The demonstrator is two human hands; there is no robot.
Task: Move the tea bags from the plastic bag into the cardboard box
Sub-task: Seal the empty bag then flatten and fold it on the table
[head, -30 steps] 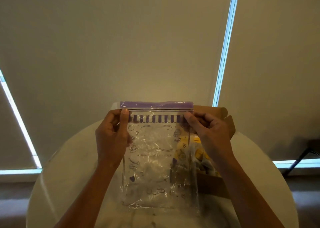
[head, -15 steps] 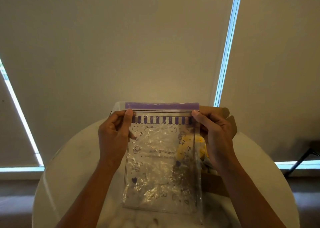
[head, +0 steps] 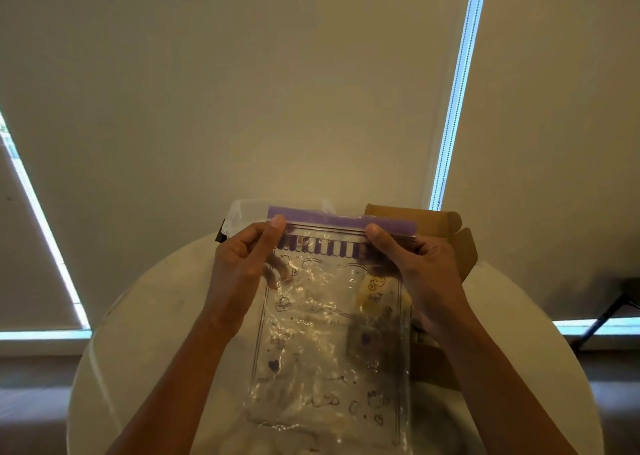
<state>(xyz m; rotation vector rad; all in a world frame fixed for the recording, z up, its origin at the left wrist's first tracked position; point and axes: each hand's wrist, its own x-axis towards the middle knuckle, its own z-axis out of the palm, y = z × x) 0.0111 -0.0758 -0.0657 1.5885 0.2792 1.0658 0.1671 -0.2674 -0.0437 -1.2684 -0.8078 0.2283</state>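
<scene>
A clear plastic bag [head: 322,343] with a purple zip strip and purple doodles hangs upright over the round table. My left hand [head: 242,274] pinches its top left corner, thumb pressed on the zip strip. My right hand [head: 415,267] pinches the top toward the right, thumb on the strip. Behind the bag, at the right, stands an open brown cardboard box [head: 450,233]. Yellow tea bags [head: 372,300] show through the plastic, lying in the box. I make out no tea bags inside the plastic bag.
The round white table [head: 138,350] carries everything. A clear plastic container [head: 242,212] stands at its far edge behind the bag. Closed blinds fill the background, and a dark stand leg [head: 609,316] is at the far right.
My right thumb has slid left along the purple zip strip, away from the right corner. The bag has tilted slightly and sits a little higher. My left hand kept its pinch.
</scene>
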